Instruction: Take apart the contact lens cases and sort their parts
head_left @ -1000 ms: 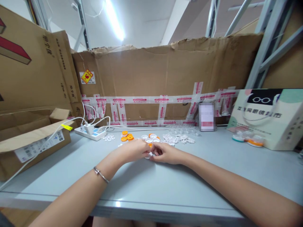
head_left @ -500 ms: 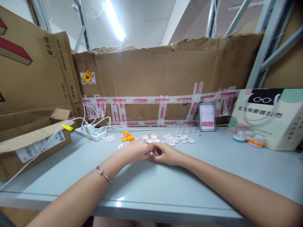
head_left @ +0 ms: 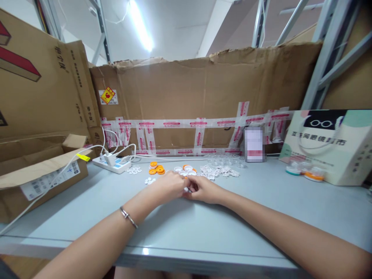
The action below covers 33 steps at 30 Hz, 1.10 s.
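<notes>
My left hand and my right hand meet at the middle of the grey table, fingers closed together around a small white piece. Most of that piece is hidden by the fingers. Just behind the hands lie white round caps, some with orange edges. Orange rings sit to the left, with small white discs in front of them. On the right of the caps spreads a pile of small whitish parts.
Clear round cases stand behind the pile, near an upright phone. Left are a power strip and an open carton. A paper bag and lidded cases stand right. Cardboard walls the back.
My left hand has shifted slightly right and its wrist has turned a little. More of the small white discs shows beside it. My right hand has hardly moved.
</notes>
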### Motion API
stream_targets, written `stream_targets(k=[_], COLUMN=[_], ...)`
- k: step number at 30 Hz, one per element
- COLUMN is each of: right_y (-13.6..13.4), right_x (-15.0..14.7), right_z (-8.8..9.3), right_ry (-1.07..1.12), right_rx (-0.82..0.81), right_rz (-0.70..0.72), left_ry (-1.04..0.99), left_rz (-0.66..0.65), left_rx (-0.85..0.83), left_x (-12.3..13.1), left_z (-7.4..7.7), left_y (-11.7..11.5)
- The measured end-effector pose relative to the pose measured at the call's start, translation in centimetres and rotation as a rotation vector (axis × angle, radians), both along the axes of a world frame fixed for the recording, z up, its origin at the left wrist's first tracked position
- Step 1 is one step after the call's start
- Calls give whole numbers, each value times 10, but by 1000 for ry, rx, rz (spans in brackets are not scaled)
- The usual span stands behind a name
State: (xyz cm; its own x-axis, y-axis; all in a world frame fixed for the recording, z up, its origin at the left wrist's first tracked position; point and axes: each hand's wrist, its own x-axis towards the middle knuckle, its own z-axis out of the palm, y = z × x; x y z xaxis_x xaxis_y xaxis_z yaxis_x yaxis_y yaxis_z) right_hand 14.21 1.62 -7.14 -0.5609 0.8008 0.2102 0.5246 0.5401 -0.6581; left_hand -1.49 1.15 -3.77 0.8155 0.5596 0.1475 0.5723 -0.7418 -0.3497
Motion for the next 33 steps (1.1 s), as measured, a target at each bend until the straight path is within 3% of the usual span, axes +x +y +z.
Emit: stream_targets(k=[9, 18, 28, 33], right_y=[0, 3, 1, -1], right_x=[-1, 1, 1, 1], right_z=[2, -2, -3, 0], right_ry=[-18, -21, 28, 21], right_rx=[10, 19, -45, -45], right_rz=[-19, -20, -12, -25], left_ry=[83, 108, -160, -316], left_rz=[-109, -90, 104, 196], left_rx=[135, 123, -127, -269], left_x=[-3, 0, -1, -14], left_z=[-5, -3, 2, 22], left_y=[0, -1, -2, 0])
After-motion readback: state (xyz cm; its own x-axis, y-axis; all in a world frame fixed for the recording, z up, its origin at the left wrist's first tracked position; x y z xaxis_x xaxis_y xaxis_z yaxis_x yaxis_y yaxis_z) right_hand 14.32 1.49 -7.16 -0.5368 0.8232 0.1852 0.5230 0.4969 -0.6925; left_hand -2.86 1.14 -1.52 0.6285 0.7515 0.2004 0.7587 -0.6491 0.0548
